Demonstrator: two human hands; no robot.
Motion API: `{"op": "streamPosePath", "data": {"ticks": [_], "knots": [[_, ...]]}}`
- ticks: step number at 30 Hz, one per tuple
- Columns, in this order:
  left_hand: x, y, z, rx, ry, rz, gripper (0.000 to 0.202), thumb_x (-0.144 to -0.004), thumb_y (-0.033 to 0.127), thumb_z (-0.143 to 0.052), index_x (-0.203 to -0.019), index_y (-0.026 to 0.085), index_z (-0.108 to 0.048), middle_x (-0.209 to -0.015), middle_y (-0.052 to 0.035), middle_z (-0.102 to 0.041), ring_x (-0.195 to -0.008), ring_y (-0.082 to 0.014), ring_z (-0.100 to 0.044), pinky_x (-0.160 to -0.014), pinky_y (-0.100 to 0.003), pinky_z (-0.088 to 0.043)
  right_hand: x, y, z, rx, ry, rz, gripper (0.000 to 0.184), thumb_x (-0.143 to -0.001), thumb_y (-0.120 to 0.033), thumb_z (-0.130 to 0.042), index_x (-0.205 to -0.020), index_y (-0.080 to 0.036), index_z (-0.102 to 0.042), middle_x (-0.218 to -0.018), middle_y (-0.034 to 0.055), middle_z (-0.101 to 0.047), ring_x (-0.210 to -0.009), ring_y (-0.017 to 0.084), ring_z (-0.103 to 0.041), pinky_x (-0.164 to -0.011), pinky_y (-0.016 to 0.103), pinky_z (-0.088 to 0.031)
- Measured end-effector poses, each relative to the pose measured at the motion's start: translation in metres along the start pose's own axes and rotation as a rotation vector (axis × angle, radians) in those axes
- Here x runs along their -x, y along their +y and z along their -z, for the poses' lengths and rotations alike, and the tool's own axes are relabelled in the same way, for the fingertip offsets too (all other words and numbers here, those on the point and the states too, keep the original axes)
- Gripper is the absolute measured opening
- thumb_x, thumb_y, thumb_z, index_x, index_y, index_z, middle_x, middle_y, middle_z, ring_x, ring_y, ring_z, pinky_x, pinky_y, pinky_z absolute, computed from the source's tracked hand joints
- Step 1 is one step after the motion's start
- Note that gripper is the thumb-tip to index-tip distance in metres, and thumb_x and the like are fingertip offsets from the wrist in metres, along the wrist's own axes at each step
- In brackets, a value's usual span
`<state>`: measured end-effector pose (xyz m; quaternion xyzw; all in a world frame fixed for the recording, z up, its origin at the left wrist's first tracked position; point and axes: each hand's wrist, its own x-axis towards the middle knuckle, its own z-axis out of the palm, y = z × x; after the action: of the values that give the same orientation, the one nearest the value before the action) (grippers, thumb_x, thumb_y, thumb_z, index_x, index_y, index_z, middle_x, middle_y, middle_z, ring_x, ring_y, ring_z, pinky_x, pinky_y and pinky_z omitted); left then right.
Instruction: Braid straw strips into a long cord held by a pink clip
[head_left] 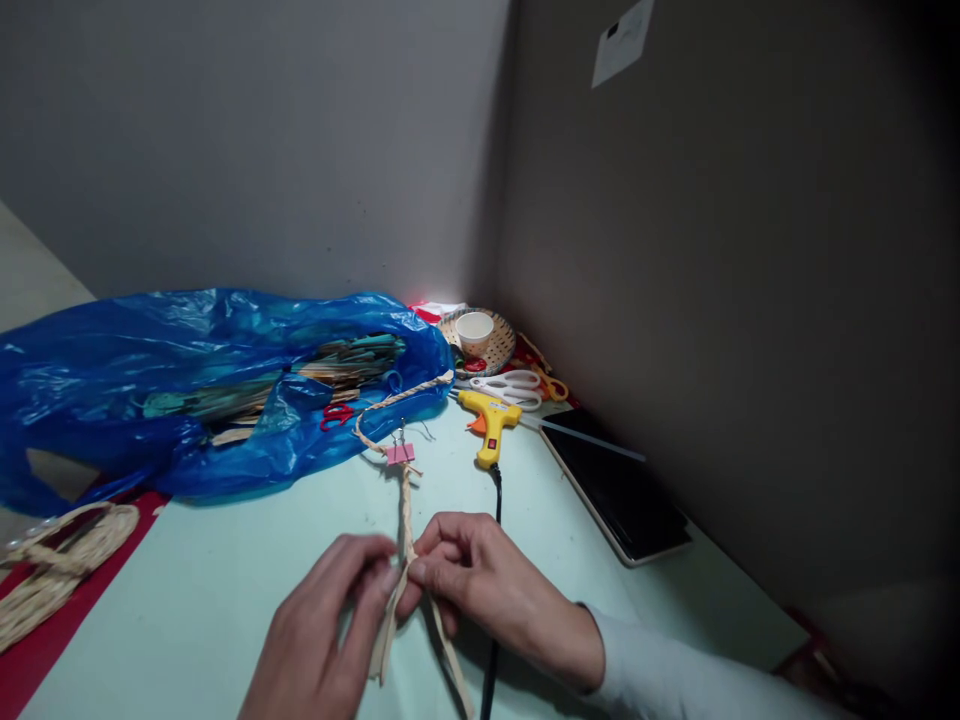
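A tan braided straw strip (406, 500) lies on the pale green table (210, 580), running from a pink binder clip (400, 453) toward me. My left hand (319, 630) and my right hand (480, 585) both pinch its loose flat strands at the near end, fingertips almost meeting. Beyond the clip, the braid curves off toward the blue bag.
A blue plastic bag (172, 390) of straw strips lies at the back left with red scissors (337, 414) by it. A yellow glue gun (489, 422), white scissors (512, 387), a woven tray with a cup (475, 333) and a dark tablet (622, 490) sit right. A woven straw piece (52, 570) lies far left.
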<state>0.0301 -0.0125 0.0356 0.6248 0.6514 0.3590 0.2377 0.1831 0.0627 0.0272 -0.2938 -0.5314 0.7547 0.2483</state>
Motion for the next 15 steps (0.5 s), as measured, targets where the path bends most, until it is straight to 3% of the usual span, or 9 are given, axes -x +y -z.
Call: {"op": "streamPosePath", "data": {"ticks": [2, 5, 7, 11, 15], "knots": [[-0.014, -0.002, 0.001, 0.349, -0.162, 0.236, 0.021, -0.088, 0.039, -0.057, -0.098, 0.021, -0.061, -0.079, -0.0013, -0.069, -0.074, -0.0163, -0.065, -0.069, -0.022, -0.051, 0.001, 0.0, 0.0, 0.004, -0.039, 0.02, 0.014, -0.081, -0.027, -0.06, -0.081, -0.016, -0.051, -0.06, -0.0003, -0.063, -0.044, 0.007, -0.046, -0.045, 0.017, -0.034], [-0.024, -0.009, -0.008, 0.705, -0.369, 0.372, 0.027, -0.084, 0.045, -0.061, -0.082, 0.018, -0.059, -0.053, 0.0053, -0.053, -0.043, -0.0084, -0.046, -0.044, -0.018, -0.037, 0.003, -0.004, 0.002, 0.063, -0.1, 0.024, 0.011, -0.084, -0.027, -0.055, -0.083, -0.017, -0.05, -0.061, 0.0002, -0.063, -0.047, 0.009, -0.05, -0.049, 0.019, -0.039], [-0.023, -0.013, -0.013, 0.797, -0.371, 0.443, 0.03, -0.081, 0.046, -0.065, -0.076, 0.018, -0.056, -0.05, 0.0085, -0.044, -0.038, -0.0045, -0.032, -0.039, -0.016, -0.023, 0.006, -0.009, 0.003, 0.191, -0.103, 0.002, 0.009, -0.086, -0.025, -0.051, -0.084, -0.016, -0.052, -0.058, -0.0011, -0.059, -0.048, 0.011, -0.051, -0.051, 0.02, -0.04], [-0.017, -0.016, -0.014, 0.741, -0.297, 0.518, 0.033, -0.073, 0.046, -0.074, -0.072, 0.017, -0.058, -0.057, 0.0072, -0.045, -0.046, -0.0041, -0.033, -0.043, -0.015, -0.022, 0.014, -0.022, 0.006, 0.698, 0.045, 0.092, 0.017, -0.087, -0.026, -0.049, -0.079, -0.016, -0.061, -0.06, -0.0001, -0.059, -0.054, 0.011, -0.051, -0.053, 0.02, -0.033], [-0.015, -0.023, -0.018, 0.644, -0.236, 0.533, 0.042, -0.069, 0.057, -0.072, -0.064, 0.017, -0.057, -0.043, 0.0124, -0.026, -0.039, -0.0045, -0.019, -0.041, -0.02, -0.011, 0.019, -0.022, 0.002, 0.978, 0.113, 0.102, 0.023, -0.087, -0.03, -0.048, -0.077, -0.018, -0.065, -0.063, 0.0022, -0.062, -0.055, 0.011, -0.049, -0.048, 0.021, -0.028]]}}
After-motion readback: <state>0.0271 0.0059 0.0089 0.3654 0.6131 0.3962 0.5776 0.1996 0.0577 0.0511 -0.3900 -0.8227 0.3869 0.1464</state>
